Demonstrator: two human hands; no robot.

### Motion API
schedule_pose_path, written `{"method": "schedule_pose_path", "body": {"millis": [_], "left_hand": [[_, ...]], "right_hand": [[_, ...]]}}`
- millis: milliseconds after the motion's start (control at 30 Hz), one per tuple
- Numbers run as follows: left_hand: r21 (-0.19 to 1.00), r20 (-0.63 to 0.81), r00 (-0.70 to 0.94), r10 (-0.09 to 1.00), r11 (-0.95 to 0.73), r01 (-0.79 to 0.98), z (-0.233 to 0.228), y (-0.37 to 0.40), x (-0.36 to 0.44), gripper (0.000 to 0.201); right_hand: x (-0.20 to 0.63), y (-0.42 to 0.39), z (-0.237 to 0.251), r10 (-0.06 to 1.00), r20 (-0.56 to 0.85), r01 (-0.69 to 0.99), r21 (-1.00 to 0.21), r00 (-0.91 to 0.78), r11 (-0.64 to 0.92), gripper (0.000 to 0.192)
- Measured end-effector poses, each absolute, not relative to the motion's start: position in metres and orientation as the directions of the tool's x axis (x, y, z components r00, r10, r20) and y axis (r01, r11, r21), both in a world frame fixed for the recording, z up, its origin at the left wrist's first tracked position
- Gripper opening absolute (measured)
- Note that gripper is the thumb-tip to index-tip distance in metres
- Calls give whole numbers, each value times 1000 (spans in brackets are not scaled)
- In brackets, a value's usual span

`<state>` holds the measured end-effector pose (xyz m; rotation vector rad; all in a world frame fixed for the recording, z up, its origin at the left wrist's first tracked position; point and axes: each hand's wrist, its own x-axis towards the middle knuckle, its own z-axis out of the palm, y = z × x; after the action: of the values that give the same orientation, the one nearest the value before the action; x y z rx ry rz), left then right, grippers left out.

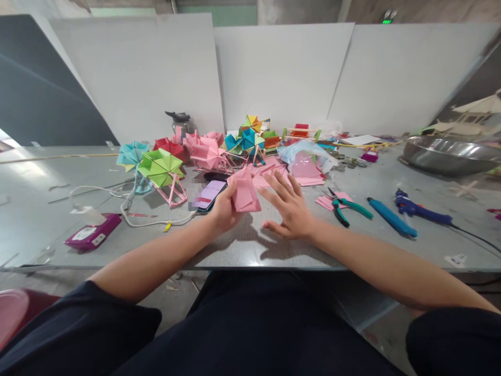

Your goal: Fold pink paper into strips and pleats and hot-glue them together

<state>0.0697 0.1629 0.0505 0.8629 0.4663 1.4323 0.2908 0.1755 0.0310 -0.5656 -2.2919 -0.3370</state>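
nearby, phone [210, 194] and pliers [346, 208] flank the held pink paper [245, 192].

Left hand [224, 209] in a closed grip, right hand [290, 206] open, fingers spread, forearms extended

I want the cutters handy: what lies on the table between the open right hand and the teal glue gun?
In the head view, teal-handled pliers lying partly on pink paper squares sit between the right hand and the teal glue gun.
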Motion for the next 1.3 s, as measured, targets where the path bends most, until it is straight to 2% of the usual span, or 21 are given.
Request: {"method": "schedule_pose_path", "body": {"millis": [167, 333, 400, 500, 667, 900, 1067, 1300], "left_hand": [[707, 100, 84, 992, -11, -707, 62, 167, 60, 33], [708, 17, 78, 997, 44, -705, 67, 165, 62, 37], [725, 14, 115, 993, 69, -686, 70, 163, 59, 42], [721, 69, 182, 981, 77, -688, 79, 161, 52, 39], [757, 102, 381, 919, 177, -629, 90, 156, 42, 36], [824, 92, 476, 874, 202, -529, 77, 154, 50, 37], [830, 18, 462, 887, 244, -501, 80, 151, 54, 44], [804, 65, 412, 909, 197, -562, 81, 155, 52, 43]], "right_hand": [[293, 180, 33, 245, 657, 508, 243, -713, 827, 92], [289, 182, 30, 200, 660, 490, 290, -725, 822, 92], [289, 182, 29, 160, 646, 444, 304, -746, 843, 83], [289, 180, 30, 40, 592, 288, 330, -805, 899, 63], [286, 169, 32, -86, 517, 60, 260, -852, 964, 52], [278, 158, 32, -95, 437, -33, 149, -895, 988, 54], [277, 157, 34, -112, 434, -68, 115, -894, 991, 51], [279, 160, 33, -132, 414, -62, 179, -900, 982, 54]]}}
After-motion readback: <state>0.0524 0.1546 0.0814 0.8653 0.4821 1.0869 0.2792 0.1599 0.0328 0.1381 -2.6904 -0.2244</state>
